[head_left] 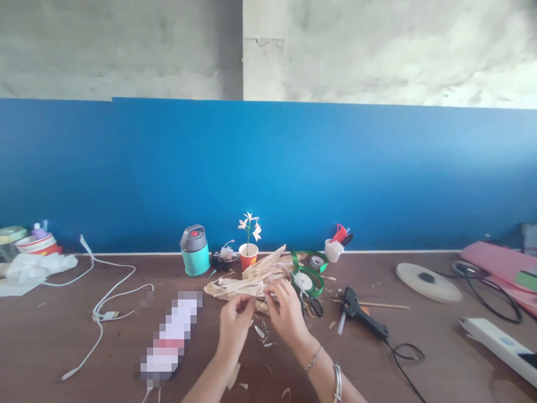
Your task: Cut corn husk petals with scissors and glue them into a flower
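My left hand (237, 322) is closed in a pinch, thumb against fingers. Facing it, my right hand (287, 310) also pinches. Between the fingertips shows a small, thin, pale piece (260, 289), which looks like a strip of dried husk; it is too small to make out fully. Just behind the hands lies a pile of dried husks (229, 286). Small pale scraps (259, 332) are scattered beneath them. Black-handled scissors (316, 306) and a spool of green ribbon (305, 281) lie by my right hand. White flowers (249, 224) stand in a red paper cup (248, 258).
Right of my hands lie a black glue gun (363, 316) with its cord and a wooden stick (390, 305). Left are a pixelated phone-shaped object (172, 336), white cables (100, 302) and a turquoise flask (195, 258). A white power strip (499, 344) lies far right. Behind rises a blue partition (268, 173).
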Motion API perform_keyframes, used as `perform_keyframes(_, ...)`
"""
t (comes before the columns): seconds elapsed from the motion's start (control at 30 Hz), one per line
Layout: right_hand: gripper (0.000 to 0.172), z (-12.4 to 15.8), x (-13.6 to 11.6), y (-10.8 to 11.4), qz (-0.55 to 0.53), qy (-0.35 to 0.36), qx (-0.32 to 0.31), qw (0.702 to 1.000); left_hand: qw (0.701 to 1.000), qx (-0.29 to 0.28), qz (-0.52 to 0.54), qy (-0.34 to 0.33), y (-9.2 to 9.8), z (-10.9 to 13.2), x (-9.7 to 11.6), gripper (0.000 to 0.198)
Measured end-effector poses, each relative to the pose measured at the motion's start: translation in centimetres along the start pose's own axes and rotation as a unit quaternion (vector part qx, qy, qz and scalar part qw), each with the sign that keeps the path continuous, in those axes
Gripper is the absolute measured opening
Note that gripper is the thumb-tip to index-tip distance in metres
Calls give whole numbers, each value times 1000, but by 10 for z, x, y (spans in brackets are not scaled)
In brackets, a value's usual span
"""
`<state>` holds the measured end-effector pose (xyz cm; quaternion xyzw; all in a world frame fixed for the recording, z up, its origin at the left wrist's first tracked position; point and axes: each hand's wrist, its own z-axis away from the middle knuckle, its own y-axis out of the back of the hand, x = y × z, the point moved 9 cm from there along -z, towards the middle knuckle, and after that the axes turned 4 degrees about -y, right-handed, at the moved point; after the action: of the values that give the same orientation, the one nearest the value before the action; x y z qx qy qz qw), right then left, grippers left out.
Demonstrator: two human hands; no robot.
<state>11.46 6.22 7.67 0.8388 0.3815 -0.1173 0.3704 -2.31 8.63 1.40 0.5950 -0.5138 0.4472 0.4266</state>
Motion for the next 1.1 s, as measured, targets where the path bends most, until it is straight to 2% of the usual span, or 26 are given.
perform_keyframes(0.77,18,0,4,1,-8,-4,3,1000,1000,-26,1,-7,-6,0,-9,28)
perform_keyframes(1.1,19,-1,3,3,-22,-3,12,1000,1000,-25,-12,-14,-6,0,-5,27)
